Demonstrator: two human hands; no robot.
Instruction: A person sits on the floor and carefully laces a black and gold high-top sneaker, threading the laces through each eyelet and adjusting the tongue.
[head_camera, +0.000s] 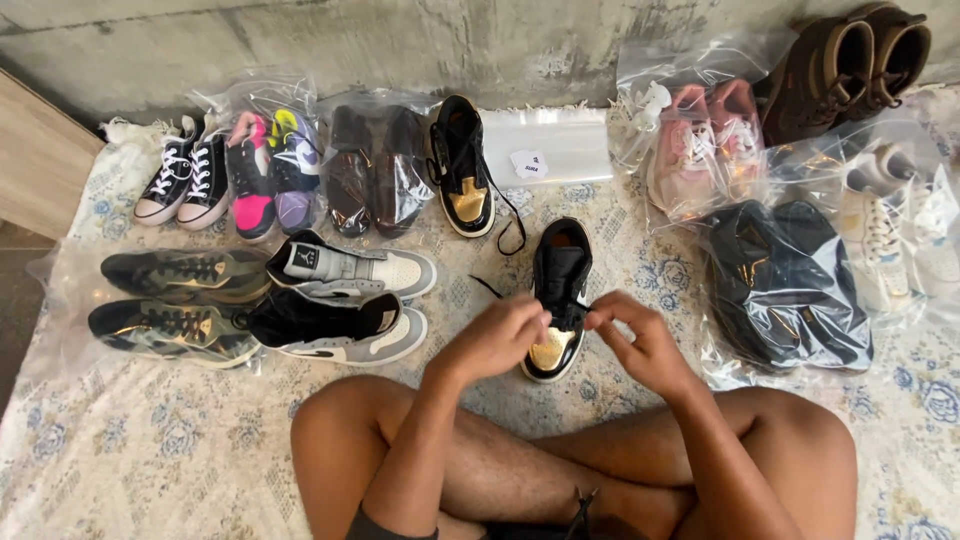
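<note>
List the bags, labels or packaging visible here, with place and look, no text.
Flat bag: back centre by the wall, clear, rectangular, unfilled.
Label: on that bag, small, white.
Neon bag: back left, clear, pink-and-yellow shoes inside.
Brown bag: right of it, clear, dark brown shoes.
Pink bag: back right, clear, pink sneakers.
Dark bag: right, clear, dark shoes.
White bag: far right, clear, white sneakers.

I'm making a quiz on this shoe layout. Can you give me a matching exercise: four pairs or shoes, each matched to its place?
Things:
1. black and gold high-top sneaker
2. brown suede boots
3. black and white canvas sneakers
4. pink sneakers in clear bag

Places:
A. far left of back row
B. between the two hands
C. top right corner
D. just left of the brown boots

Pairs: 1-B, 2-C, 3-A, 4-D
</note>
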